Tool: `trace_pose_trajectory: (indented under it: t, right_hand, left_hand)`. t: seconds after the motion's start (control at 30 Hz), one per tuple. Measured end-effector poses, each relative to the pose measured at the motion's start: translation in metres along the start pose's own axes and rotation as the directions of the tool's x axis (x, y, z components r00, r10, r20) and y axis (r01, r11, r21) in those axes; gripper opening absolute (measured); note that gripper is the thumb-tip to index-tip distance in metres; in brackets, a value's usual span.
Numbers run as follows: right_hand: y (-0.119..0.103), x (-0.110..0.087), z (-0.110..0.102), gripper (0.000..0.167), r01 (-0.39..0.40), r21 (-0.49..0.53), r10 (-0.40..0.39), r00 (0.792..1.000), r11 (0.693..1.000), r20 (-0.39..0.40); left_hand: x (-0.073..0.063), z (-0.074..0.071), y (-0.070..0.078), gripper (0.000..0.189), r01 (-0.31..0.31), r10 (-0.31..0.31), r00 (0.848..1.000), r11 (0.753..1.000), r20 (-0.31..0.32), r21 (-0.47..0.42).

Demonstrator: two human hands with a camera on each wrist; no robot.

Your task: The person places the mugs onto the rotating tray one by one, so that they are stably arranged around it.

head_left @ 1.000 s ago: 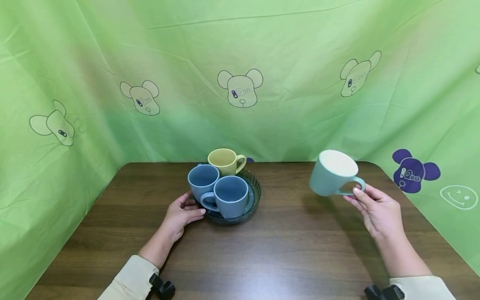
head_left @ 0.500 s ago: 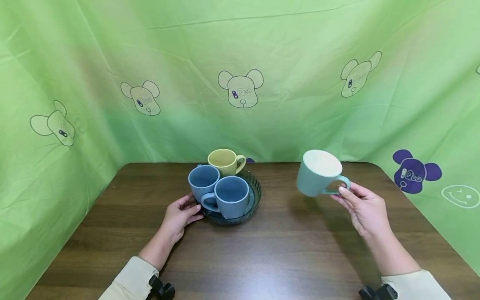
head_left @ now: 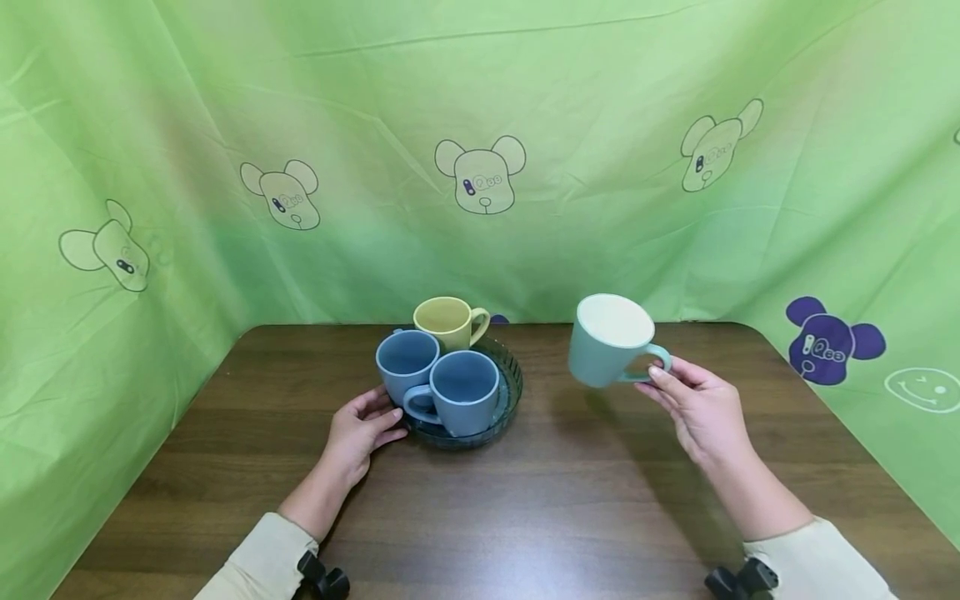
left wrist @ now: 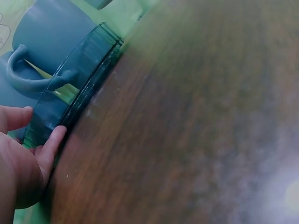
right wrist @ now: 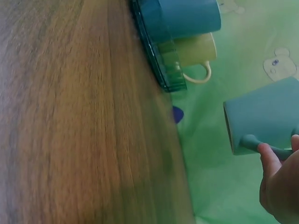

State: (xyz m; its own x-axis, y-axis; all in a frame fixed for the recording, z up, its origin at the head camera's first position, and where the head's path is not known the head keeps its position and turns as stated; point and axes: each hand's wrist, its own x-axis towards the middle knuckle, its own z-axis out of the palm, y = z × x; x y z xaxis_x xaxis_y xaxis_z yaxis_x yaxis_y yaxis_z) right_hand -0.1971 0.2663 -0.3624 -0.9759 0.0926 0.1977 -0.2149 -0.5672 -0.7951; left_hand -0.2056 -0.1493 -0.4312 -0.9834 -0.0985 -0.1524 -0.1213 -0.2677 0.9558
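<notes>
My right hand (head_left: 701,412) pinches the handle of a light teal mug (head_left: 603,350) with a white inside. The mug hangs in the air, slightly tilted, right of a round, dark green see-through tray (head_left: 513,392). My left hand (head_left: 360,429) grips the tray's near left edge, with the thumb by the rim (left wrist: 100,35) and a finger low on the outer wall. Two blue mugs, one in front (head_left: 465,396) and one behind left (head_left: 405,358), stand in the tray. A yellow mug (head_left: 446,321) stands at its back, handle to the right.
The tray rests on a brown wooden table (head_left: 555,500). Behind the table and along both sides hangs a green cloth (head_left: 360,108) with bear-head prints. Black wrist devices, one on the left (head_left: 322,575) and one on the right (head_left: 742,579), sit at the sleeves.
My right hand has carried the teal mug steadily leftward through the air, closer to the tray. The left hand, the tray and its mugs have stayed in place.
</notes>
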Motion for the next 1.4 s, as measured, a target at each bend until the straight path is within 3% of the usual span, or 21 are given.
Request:
trace_pose_trajectory:
  t: [0.9, 1.4]
  right_hand:
    - [0.015, 0.004, 0.039, 0.028, -0.111, -0.084, 0.106, 0.993, 0.99, -0.058]
    - [0.032, 0.009, 0.053, 0.017, -0.125, -0.171, 0.113, 0.991, 0.977, -0.077]
  left_hand:
    - [-0.006, 0.006, -0.003, 0.053, 0.003, -0.003, 0.999, 1.0, -0.033, -0.015]
    - [-0.01, 0.009, -0.003, 0.053, -0.003, 0.001, 0.998, 1.0, -0.055, -0.02]
